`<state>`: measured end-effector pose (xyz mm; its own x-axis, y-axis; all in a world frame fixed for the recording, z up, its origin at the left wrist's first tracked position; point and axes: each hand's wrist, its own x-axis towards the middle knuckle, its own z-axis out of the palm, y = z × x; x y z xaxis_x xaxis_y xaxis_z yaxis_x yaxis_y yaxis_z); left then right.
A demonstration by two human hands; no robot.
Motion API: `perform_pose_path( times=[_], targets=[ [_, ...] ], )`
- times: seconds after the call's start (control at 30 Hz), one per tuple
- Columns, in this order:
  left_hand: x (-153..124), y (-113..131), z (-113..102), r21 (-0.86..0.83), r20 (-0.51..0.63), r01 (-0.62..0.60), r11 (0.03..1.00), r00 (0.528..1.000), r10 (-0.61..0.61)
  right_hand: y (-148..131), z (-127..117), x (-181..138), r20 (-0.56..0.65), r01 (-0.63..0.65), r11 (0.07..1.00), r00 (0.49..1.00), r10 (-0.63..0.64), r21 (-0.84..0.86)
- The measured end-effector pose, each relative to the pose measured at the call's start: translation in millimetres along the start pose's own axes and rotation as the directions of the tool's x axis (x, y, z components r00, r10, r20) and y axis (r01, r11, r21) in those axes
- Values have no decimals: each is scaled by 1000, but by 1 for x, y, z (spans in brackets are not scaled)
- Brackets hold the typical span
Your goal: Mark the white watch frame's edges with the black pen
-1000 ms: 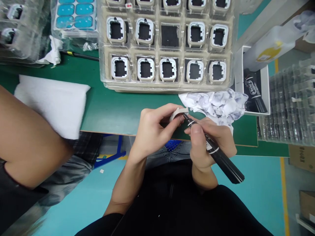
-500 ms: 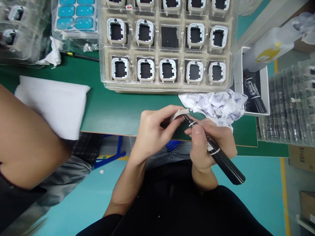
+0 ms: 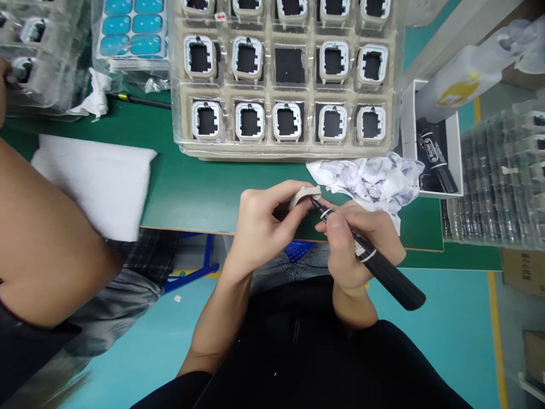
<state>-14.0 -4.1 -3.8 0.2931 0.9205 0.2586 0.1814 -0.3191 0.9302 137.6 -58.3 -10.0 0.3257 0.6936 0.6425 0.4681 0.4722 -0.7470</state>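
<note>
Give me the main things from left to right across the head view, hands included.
Flat white cloth-like sheet, the person's left hand, small curved beige part, the person's right hand, open white rectangular box, stacked clear plastic trays.

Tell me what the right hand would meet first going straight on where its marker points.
Likely the pale part in the left hand. The marker in the right hand points up and left in the picture, ending at or near that part; depth is unclear, so contact is uncertain.
</note>
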Motion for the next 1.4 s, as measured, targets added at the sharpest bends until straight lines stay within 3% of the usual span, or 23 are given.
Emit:
perform_pose_path(
  times=[0.27,0.43,0.73,1.07,1.23,1.4],
  targets=[
    [2,0,1,-180,71,113,977,992,-101,-1,-8,-1,45,-41,999,998,40,17],
    [4,2,0,-202,94,151,968,987,-134,-3,-6,-1,20,-41,998,999,40,42],
    [4,3,-1,-141,71,85,986,995,-76,0,3,-2,-51,24,1000,998,-23,18],
    [2,0,1,-105,51,65,992,997,-60,-4,-4,-2,-4,-38,999,999,38,-2],
    [1,-1,1,-117,57,80,990,996,-74,-8,-9,1,75,-44,996,996,50,-78],
    [2,0,0,-118,61,81,990,995,-74,-6,-8,1,32,-75,997,997,74,37]
  ],
)
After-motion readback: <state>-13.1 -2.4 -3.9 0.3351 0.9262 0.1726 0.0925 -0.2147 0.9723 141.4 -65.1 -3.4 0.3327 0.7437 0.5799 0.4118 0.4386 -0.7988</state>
